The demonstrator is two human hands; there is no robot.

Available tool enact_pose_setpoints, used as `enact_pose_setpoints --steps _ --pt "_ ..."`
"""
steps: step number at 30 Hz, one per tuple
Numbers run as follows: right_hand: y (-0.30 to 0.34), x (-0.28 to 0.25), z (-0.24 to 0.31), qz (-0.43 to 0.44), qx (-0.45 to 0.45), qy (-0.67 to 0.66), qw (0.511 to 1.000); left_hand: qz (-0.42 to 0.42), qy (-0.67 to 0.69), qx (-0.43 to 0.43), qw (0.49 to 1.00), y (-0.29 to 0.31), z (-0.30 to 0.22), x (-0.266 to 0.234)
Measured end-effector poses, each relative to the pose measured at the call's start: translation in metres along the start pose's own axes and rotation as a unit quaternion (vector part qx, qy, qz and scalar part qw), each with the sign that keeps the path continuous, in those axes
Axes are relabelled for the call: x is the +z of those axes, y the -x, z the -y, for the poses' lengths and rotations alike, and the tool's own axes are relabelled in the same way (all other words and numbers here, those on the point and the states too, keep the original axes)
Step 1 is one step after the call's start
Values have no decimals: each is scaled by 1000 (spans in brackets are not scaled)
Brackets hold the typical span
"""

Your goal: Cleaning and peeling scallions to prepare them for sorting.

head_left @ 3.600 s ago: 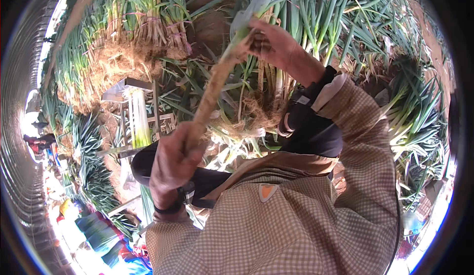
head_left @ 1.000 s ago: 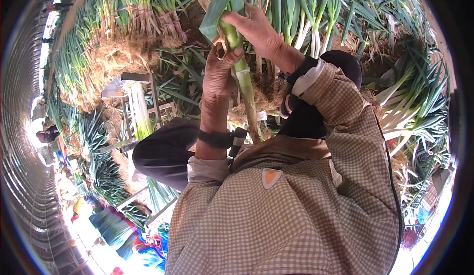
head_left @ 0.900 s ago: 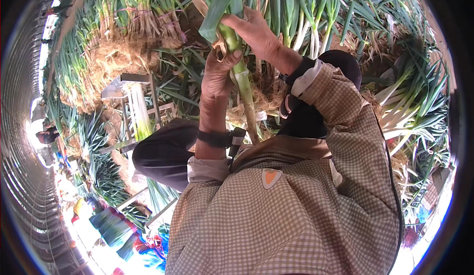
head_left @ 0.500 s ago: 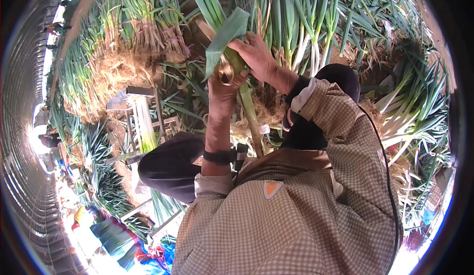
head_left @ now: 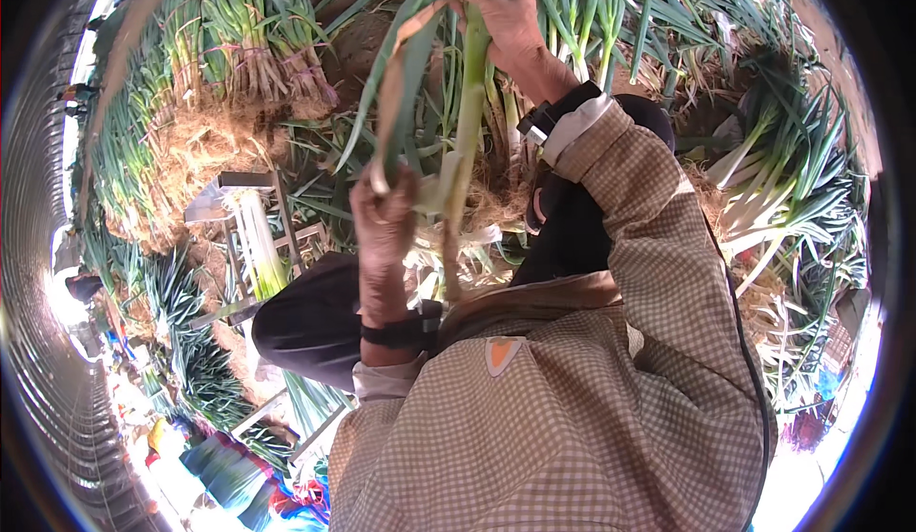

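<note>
A long green onion stands almost upright in front of me, its pale stalk running down toward my lap. My right hand is closed around its upper green part. Lower and to the left, my left hand pinches the base of an outer leaf, partly green and partly dry brown. This leaf hangs away from the stalk and reaches up beside my right hand. A thin pale strip stretches between my left hand and the stalk.
Tied bundles of green onions with shaggy roots stand at the far left. Loose green onions lie in a heap at the right. Beside my left knee, a metal frame holds several white stalks. Leaf scraps litter the ground.
My left hand has come off the stalk and moved down and left, drawing the outer leaf away. My right hand has shifted upward and now grips the green onion's top.
</note>
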State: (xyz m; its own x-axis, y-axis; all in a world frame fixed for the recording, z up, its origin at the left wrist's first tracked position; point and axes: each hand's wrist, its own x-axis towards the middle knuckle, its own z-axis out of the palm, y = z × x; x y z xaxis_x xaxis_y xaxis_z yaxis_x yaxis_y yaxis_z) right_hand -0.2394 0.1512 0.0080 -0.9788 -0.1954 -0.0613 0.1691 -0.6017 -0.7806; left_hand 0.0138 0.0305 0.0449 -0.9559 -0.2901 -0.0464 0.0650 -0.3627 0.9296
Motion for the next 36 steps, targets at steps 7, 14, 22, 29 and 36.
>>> enact_pose_setpoints --steps 7,14,22,29,36 --pt "-8 0 72 -133 -153 62 977 -133 -57 -102 984 22 9 -89" --pt "17 25 104 -120 -194 -30 973 -76 -785 -278 549 29 35 -192" --pt "32 39 24 66 -152 -68 984 120 -34 78 989 -54 34 28" --pt "64 45 62 273 113 -133 946 206 140 -178 952 -44 5 52" --pt "57 39 44 296 117 -132 939 141 -73 -126 979 -51 -7 58"
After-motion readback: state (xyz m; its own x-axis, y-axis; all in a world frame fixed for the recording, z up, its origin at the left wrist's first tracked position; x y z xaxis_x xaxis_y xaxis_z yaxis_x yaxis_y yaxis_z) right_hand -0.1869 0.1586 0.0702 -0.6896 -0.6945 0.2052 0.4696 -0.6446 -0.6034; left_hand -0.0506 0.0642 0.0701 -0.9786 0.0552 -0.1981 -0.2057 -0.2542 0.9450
